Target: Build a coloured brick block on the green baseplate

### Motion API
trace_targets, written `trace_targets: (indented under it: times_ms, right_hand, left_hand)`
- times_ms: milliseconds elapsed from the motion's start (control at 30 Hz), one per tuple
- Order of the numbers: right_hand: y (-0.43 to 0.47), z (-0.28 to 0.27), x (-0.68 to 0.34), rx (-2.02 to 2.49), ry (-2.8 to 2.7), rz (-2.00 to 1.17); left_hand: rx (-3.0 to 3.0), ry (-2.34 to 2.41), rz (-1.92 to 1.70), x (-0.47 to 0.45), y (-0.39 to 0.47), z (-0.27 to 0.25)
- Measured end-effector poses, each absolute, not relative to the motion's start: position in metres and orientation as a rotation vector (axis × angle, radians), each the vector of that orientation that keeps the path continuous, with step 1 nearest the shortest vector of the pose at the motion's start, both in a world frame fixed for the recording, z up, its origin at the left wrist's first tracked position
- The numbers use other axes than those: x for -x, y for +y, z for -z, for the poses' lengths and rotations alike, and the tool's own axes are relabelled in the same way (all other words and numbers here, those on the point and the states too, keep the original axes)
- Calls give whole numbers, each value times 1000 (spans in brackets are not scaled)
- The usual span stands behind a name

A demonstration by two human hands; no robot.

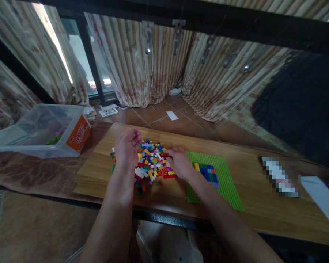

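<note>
A heap of mixed toy building bricks (153, 160) lies on the wooden board between my hands. My left hand (128, 146) hovers at the heap's left side, palm turned inward and fingers loosely curved, with nothing visible in it. At the right edge of the heap, my right hand (178, 162) has its fingers bent together among the bricks, beside a dark red one; what the fingertips grip is hidden. Right of that hand lies a green baseplate (227, 182), partly covered by my forearm. Blue, yellow, lilac and orange bricks (210, 174) are set on it.
A clear plastic tub (41, 126) with an orange label stands at the left, some green pieces inside. Toward the right end of the wooden board (249, 168) lie a blurred-out flat object (280, 177) and a white sheet (320, 197). Curtains hang behind.
</note>
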State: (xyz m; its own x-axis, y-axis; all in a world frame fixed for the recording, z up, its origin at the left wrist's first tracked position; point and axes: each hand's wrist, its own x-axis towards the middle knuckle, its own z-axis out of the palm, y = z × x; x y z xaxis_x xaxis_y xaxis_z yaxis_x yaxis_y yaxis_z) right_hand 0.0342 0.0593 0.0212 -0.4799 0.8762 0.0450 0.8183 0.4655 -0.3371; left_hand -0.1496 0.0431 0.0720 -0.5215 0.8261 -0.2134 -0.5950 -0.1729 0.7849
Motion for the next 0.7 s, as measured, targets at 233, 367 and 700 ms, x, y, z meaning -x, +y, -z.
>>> trace_targets:
  times_ms: [233, 367, 700]
  right_hand:
    - [57, -14, -36, 1383, -2457, -366]
    - [52, -16, -38, 1335, -2427, -305]
    - [10, -34, -130, 1412, -1606, -637]
  left_hand:
    - [-351, 1110, -1788, 145, 45, -69]
    - [-386, 1117, -1771, 143, 46, -67]
    - [-981, 1114, -1432, 96, 39, -60]
